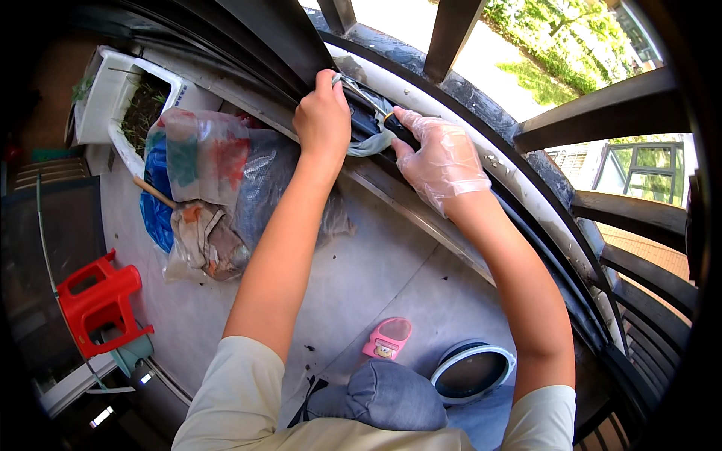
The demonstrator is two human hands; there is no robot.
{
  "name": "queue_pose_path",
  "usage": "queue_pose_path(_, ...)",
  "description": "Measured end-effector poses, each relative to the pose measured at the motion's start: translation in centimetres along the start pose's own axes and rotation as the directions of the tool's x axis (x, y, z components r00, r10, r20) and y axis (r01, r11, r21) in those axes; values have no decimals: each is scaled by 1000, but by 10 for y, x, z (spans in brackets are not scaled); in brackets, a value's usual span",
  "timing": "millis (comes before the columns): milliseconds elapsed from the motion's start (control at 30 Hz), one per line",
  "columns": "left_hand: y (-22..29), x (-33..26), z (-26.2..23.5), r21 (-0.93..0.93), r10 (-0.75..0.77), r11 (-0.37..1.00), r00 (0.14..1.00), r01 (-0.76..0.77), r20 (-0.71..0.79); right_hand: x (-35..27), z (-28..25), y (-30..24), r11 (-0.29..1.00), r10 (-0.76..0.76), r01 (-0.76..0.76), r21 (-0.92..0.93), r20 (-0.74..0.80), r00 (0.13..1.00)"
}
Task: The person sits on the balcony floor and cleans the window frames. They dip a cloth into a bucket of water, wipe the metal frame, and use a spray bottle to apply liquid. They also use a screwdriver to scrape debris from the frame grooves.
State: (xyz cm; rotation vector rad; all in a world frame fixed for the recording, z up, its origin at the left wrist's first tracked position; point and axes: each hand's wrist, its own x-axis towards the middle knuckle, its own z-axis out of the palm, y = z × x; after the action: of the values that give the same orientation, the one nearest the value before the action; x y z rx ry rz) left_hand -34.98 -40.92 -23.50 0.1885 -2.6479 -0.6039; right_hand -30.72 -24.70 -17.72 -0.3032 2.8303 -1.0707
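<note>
My right hand, in a clear plastic glove, grips the dark handle of a screwdriver with a yellowish ring and a metal shaft. The shaft points up and left along the window track. A pale grey-green rag lies bunched around the tool and hangs over the track's inner edge. My bare left hand is closed, thumb up, near the shaft's far end. A bit of the rag shows at its thumb; the rest of its grip is hidden.
Dark railing bars stand beyond the sill. Below left lie plastic bags with cloth, beside a white planter box. A red stool is at far left. A pink slipper and a blue-rimmed basin are by my knees.
</note>
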Motion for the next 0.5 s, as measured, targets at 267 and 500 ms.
queue_pose_path(267, -1, 2, 6, -18, -52, 999, 997, 51, -59, 22, -26, -17, 979, 118, -79, -190, 203, 972)
queue_pose_path(500, 0, 2, 4, -32, -71, 997, 995, 69, -71, 14, -24, -18, 984, 124, -97, -151, 184, 975)
